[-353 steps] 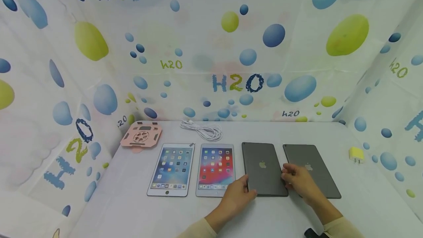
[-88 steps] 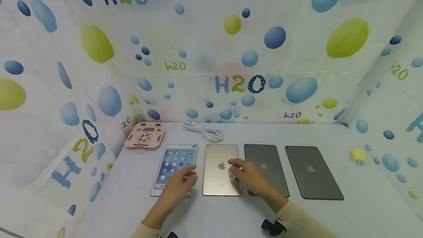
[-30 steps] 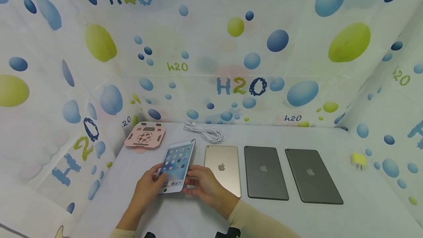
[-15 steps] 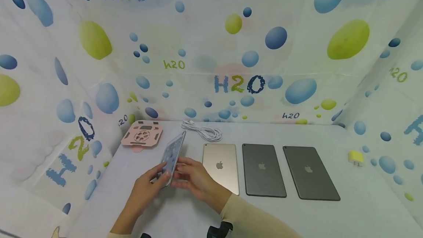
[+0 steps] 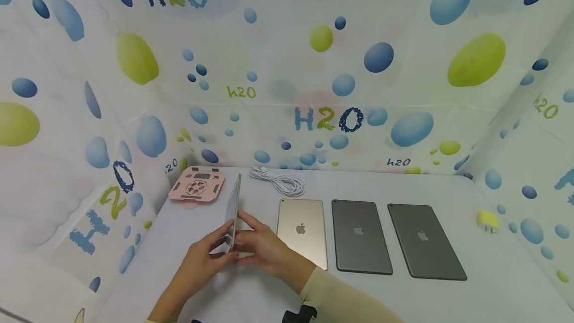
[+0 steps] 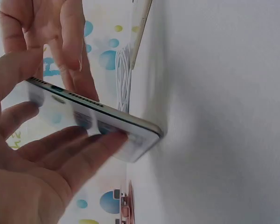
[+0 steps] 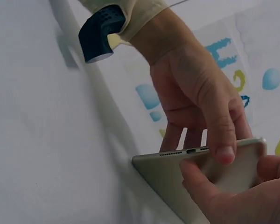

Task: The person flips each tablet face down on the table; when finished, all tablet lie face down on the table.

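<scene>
A white-fronted tablet [image 5: 232,208] stands almost on its side above the left of the table, its screen turned left. My left hand [image 5: 204,260] grips its near end, thumb on the back and fingers against the screen. From the other side, my right hand [image 5: 264,248] holds it too, with the fingers bent against its back and upper edge. The near edge with its port shows in the left wrist view on the same tablet [image 6: 140,144]. To the right lie a gold tablet [image 5: 300,213] and two dark grey tablets [image 5: 360,243], all back up.
At the back left is a pink folding stand [image 5: 197,183] with cut-outs. Beside it lies a coiled white cable [image 5: 287,183]. A yellow plug adapter [image 5: 488,221] sits on the right. A printed curtain rises behind the table.
Gold tablet, screen up at first, was turned back up. Later both hands lifted the leftmost tablet from the table; over the last second its screen has rolled leftward until nearly edge-on.
</scene>
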A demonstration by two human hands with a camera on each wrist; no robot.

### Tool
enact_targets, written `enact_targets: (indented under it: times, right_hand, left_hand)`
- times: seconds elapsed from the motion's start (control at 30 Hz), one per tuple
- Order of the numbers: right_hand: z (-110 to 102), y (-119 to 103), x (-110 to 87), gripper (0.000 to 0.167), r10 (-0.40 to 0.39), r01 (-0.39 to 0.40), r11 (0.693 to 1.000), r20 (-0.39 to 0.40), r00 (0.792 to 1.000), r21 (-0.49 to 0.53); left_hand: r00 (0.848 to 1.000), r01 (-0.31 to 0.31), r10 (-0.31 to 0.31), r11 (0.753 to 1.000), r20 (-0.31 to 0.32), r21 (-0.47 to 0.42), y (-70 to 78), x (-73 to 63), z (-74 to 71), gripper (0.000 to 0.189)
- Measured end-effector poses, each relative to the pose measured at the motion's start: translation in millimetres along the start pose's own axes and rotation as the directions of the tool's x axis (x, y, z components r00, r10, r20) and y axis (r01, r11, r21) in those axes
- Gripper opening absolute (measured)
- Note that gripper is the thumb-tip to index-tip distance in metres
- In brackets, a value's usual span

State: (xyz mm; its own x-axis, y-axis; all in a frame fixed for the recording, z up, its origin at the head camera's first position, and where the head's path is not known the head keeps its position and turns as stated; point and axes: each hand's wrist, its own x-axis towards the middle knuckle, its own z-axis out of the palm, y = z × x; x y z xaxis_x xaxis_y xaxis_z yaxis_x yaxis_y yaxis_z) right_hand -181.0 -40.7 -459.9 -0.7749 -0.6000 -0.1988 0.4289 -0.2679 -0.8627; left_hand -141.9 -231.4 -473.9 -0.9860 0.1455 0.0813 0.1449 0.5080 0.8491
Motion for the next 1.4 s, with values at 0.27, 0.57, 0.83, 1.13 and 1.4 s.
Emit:
enact_targets:
  times: [0.27,0.57,0.83,1.13,1.4]
  right_hand:
    - [1.0,1.0,-1.7,0.055,0.005,0.000,0.987,0.028,1.000,-0.159]
    - [6.3,7.5,-7.8,0.045,-0.046,0.043,0.979,-0.009,0.999,-0.202]
    - [-12.7,14.4,-8.6,0.051,-0.054,0.040,0.993,-0.121,0.991,-0.115]
    - [-21.7,17.9,-3.5,0.061,-0.075,0.072,0.997,-0.242,0.967,-0.021]
    - [-21.3,11.0,-4.6,0.062,-0.070,0.068,0.998,-0.276,0.959,-0.018]
  left_hand:
    - [0.995,-0.030,0.020,0.994,-0.098,-0.108,-1.2,-5.5,4.2,0.068]
    - [0.980,0.034,-0.108,0.918,-0.166,-0.394,-2.6,-9.5,6.6,0.065]
    - [0.955,0.060,-0.248,0.701,-0.164,-0.711,-7.2,-7.6,5.6,0.062]
    - [0.965,-0.020,-0.230,0.420,-0.127,-0.907,-5.4,-4.0,3.7,0.066]
    - [0.962,0.071,-0.269,0.419,-0.049,-0.905,-10.6,-3.7,3.6,0.084]
